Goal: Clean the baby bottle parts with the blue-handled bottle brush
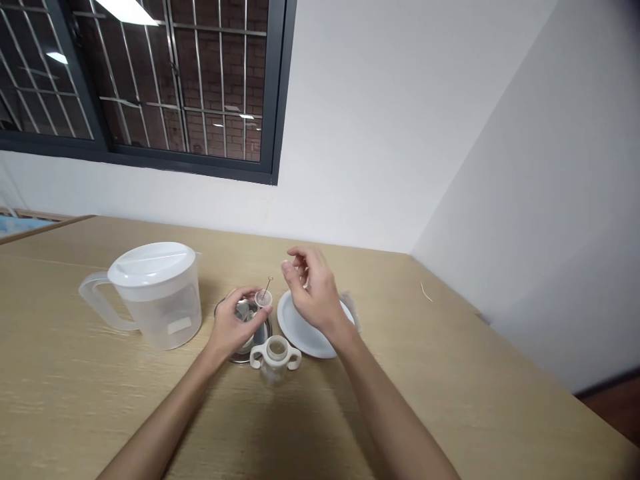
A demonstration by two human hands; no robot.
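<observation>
My left hand (pixel 235 321) is curled over a shiny metal bowl (pixel 243 333) and pinches a small clear cap (pixel 263 298) with a thin straw or pin sticking up from it. My right hand (pixel 313 288) hovers just right of that cap, above a white plate (pixel 300 327), fingers loosely apart and holding nothing. A small two-handled baby cup (pixel 275 353) with its top off stands upright in front of the bowl.
A translucent plastic jug (pixel 155 293) with a white lid stands to the left on the light wooden table (pixel 100 400). White walls meet in a corner at the back right. A barred dark window sits above the table's far left.
</observation>
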